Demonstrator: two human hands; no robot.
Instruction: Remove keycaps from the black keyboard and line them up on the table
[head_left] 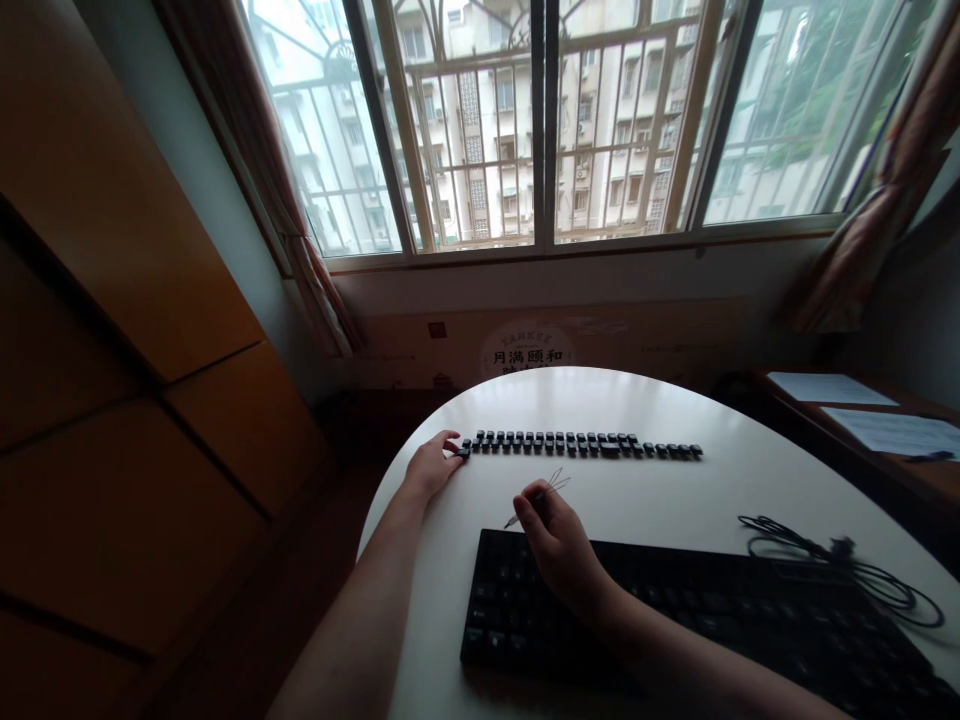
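At the left end of two rows of black keycaps (555, 442), my left hand (433, 465) has its thumb and fingers closed around a keycap (463, 453). My right hand (550, 525) grips a wire keycap puller (557, 482). Its thin wire loops stick up past the fingers, and a narrow pointed end shows below the thumb. Under that hand lies a black keyboard (675, 590), partly covered by my right forearm. The keyboard's near side is dark, so single keys are hard to make out.
Everything lies on a round-edged white table (435, 600). A coiled black cable (847, 560) rests on and behind the keyboard's right side. To the right, papers (892, 430) lie on a brown desk. An orange-brown cabinet (135, 330) stands left, below a barred window (540, 130).
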